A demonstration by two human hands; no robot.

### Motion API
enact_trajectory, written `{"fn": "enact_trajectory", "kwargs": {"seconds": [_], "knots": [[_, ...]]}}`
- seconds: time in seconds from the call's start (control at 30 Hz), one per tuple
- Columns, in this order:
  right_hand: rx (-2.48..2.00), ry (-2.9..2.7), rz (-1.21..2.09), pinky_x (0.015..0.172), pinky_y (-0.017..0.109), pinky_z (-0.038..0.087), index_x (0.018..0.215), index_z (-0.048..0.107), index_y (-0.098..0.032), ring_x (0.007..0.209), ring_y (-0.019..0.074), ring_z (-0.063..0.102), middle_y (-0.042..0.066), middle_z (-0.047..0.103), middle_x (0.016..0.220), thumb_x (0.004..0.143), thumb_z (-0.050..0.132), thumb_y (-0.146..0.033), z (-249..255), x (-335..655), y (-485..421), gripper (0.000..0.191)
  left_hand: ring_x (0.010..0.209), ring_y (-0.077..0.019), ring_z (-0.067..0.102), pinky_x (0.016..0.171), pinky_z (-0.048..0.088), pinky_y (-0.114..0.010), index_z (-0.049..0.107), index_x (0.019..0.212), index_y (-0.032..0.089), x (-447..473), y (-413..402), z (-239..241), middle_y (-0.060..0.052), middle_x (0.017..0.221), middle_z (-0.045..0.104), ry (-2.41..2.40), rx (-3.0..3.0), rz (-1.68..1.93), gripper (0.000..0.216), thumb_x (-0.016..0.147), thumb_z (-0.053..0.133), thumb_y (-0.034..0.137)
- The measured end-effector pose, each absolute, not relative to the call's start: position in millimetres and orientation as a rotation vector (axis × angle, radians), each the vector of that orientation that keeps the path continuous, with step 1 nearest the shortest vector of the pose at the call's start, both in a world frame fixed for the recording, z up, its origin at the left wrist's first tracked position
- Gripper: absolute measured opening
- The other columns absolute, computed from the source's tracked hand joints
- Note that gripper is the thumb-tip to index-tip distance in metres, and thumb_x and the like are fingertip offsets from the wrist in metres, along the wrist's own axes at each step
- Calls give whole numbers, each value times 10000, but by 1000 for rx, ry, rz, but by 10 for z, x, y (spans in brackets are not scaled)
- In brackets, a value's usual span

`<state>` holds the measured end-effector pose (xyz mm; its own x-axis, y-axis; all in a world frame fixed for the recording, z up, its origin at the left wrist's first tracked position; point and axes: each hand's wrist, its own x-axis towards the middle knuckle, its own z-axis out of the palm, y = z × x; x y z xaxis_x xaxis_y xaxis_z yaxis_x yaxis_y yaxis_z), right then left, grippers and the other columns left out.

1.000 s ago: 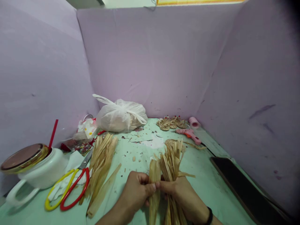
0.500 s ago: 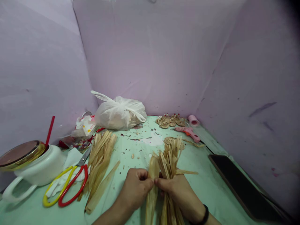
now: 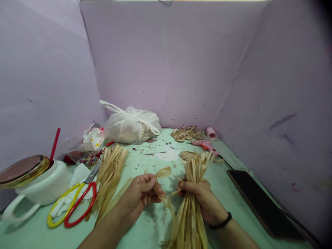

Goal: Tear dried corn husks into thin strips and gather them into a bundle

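Observation:
My right hand (image 3: 198, 192) is wrapped round a bundle of dried husk strips (image 3: 190, 221), which fan out above and below the grip. Between thumb and fingers of my left hand (image 3: 145, 192) is a pale husk strip (image 3: 163, 172); part of it hangs down towards the bundle, blurred at its lower end. A thin piece also stretches from the right thumb towards that strip. On the table left of my left hand lies a second pile of husk strips (image 3: 110, 176).
Scissors (image 3: 80, 204) with red and yellow handles lie beside a white lidded pot (image 3: 49, 183). Behind are a tied plastic bag (image 3: 132, 126), braided pieces (image 3: 186, 134), a pink glue gun (image 3: 205, 144) and a pink roll (image 3: 212, 133). A phone (image 3: 261, 204) lies at right. Walls enclose the table.
My left hand has moved left and slightly up, away from the bundle, with a husk strip in its fingers. The strip that stood upright between both hands now bends and trails down.

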<state>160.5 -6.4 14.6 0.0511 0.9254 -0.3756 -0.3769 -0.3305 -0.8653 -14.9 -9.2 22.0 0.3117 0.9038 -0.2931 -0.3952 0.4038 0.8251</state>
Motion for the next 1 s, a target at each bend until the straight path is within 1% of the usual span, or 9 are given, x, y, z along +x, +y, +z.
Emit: {"fn": "enact_trajectory", "kwargs": {"seconds": [0.13, 0.27, 0.37, 0.53, 0.6, 0.7, 0.77, 0.87, 1.0], "knots": [[-1248, -547, 1472, 403, 183, 439, 574, 616, -119, 432, 111, 559, 13, 612, 479, 513, 695, -113, 160, 1799, 57, 100, 447, -98, 505, 422, 390, -184, 517, 638, 149, -398, -33, 354, 38, 461, 486, 770, 628, 1026, 171, 631, 672, 220], [-1195, -507, 1441, 428, 210, 468, 747, 615, -158, 438, 126, 580, -12, 623, 499, 552, 675, -85, 221, 1936, 96, 216, 299, -25, 364, 319, 243, -134, 525, 661, 138, -585, 19, 437, 45, 455, 487, 707, 671, 1045, 121, 660, 631, 197], [-1147, -490, 1525, 449, 236, 481, 757, 605, -162, 459, 149, 599, -3, 632, 502, 564, 659, -80, 258, 1961, 81, 217, 243, -7, 275, 283, 160, -134, 543, 685, 148, -613, 23, 449, 58, 422, 481, 735, 699, 1025, 122, 660, 627, 233], [-1017, -479, 1769, 580, 237, 502, 641, 583, -139, 584, 146, 632, 32, 669, 619, 540, 675, -102, 232, 1764, -33, 142, 265, -24, 339, 279, 182, -137, 588, 696, 125, -352, -86, 340, 20, 421, 541, 983, 842, 905, 220, 658, 627, 338], [-1030, -511, 1835, 536, 236, 483, 647, 582, -139, 527, 131, 605, 15, 652, 590, 533, 700, -134, 190, 1634, -109, 164, 256, -37, 366, 269, 194, -153, 592, 683, 119, -191, -145, 269, 0, 441, 569, 1032, 933, 783, 281, 638, 624, 394], [-1036, -708, 1807, 428, 222, 405, 609, 577, -137, 413, 106, 519, -23, 564, 453, 522, 733, -233, 126, 1478, -216, 202, 247, -53, 385, 258, 174, -172, 584, 625, 120, -3, -217, 193, -6, 442, 567, 1056, 1054, 670, 325, 618, 594, 445], [-1081, -823, 1757, 402, 225, 364, 527, 560, -135, 385, 101, 479, -26, 520, 405, 506, 731, -286, 100, 1424, -259, 229, 252, -54, 378, 265, 193, -180, 578, 593, 120, 60, -247, 173, 4, 435, 545, 1072, 1123, 651, 314, 611, 574, 433], [-1238, -902, 1676, 408, 233, 341, 439, 531, -137, 374, 96, 451, -17, 501, 378, 503, 692, -277, 97, 1403, -271, 223, 277, -62, 372, 295, 266, -198, 571, 571, 125, 78, -260, 164, 25, 424, 503, 1100, 1181, 636, 291, 589, 563, 415], [-1296, -975, 1597, 400, 229, 307, 484, 540, -148, 379, 88, 419, -32, 493, 389, 481, 665, -235, 131, 1411, -239, 152, 333, -45, 337, 340, 264, -194, 549, 529, 130, 56, -225, 149, 38, 426, 478, 1141, 1221, 716, 209, 519, 608, 330]]}}
